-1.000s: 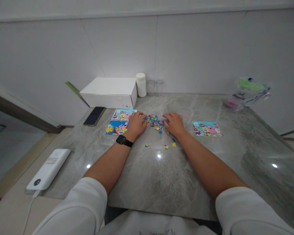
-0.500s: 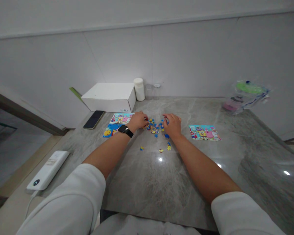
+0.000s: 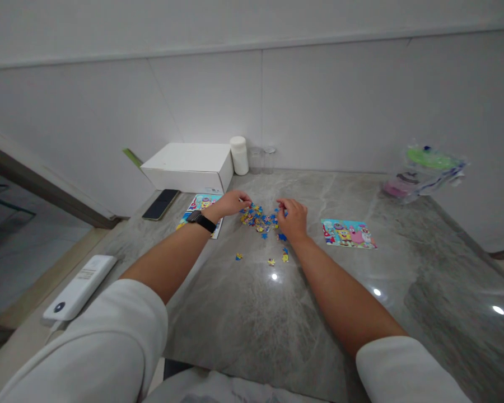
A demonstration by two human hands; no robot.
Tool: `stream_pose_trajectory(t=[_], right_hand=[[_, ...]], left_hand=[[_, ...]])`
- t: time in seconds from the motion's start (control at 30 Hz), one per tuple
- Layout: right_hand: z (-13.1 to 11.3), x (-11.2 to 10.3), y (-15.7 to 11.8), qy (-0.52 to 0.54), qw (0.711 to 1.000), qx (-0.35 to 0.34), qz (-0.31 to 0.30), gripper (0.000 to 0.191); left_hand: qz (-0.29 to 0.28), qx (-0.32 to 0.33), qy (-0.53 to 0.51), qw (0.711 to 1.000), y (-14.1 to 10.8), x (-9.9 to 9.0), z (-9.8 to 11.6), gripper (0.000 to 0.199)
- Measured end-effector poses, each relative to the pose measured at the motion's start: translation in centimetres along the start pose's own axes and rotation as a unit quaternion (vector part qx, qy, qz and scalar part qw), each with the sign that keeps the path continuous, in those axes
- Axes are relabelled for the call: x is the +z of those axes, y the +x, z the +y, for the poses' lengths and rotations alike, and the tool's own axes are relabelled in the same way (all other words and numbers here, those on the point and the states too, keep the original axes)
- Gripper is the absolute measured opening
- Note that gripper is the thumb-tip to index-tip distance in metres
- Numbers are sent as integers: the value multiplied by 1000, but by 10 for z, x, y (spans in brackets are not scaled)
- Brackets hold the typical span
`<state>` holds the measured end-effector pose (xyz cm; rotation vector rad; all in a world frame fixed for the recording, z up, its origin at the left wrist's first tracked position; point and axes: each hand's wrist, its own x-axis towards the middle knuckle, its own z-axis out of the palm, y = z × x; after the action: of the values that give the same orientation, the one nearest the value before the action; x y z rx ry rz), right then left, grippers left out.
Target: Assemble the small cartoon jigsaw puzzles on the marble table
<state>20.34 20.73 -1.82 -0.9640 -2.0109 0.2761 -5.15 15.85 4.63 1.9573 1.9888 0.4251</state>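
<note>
A loose heap of small blue and yellow jigsaw puzzle pieces point(image 3: 258, 219) lies on the grey table between my hands. My left hand point(image 3: 234, 202), with a black watch on its wrist, is at the heap's left edge. Its fingertips are pressed together, and what they hold, if anything, is too small to make out. At the right edge, my right hand point(image 3: 294, 217) has its fingers curled toward the thumb, with a bit of blue puzzle piece showing between them. Nearer to me lie stray pieces: a blue and yellow piece point(image 3: 239, 257), a pale piece point(image 3: 271, 262) and a yellow piece point(image 3: 285, 257).
A cartoon picture card point(image 3: 348, 234) lies at right; another picture card point(image 3: 204, 201) is partly behind my left arm. Around them are a phone point(image 3: 161, 204), white power bank point(image 3: 80, 286), white box point(image 3: 189, 167), white bottle point(image 3: 239, 155), clear jars point(image 3: 269, 160) and plastic bag point(image 3: 422, 170).
My left hand has shifted slightly left and drawn back from over the heap, showing more pieces. My right hand stays by the heap's right side. The camera view has shifted a little.
</note>
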Motion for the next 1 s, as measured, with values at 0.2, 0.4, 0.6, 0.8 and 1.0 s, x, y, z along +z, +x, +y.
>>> stream_pose_trajectory(t=[0.2,0.4,0.6,0.8,1.0], right_hand=[[0,2,0,-4,1000,-6,5,34],[-1,-1,1,1,1000,0,9,34],[2,-1,1,15,1000,-4,12,34],[2,-1,1,17,1000,-9,12,33],[2,-2,0,13,1000,-12,14,33]], left_hand=[[-35,-16,-94,995,-51,-10,-3,34],[-101,-71,-132,984,-85,-19,3,36],[-149,-63,-98,982,-92,-13,-1,28],[-158,53,0,986,-89,11,4,13],[-54,93,61,992,-95,23,17,13]])
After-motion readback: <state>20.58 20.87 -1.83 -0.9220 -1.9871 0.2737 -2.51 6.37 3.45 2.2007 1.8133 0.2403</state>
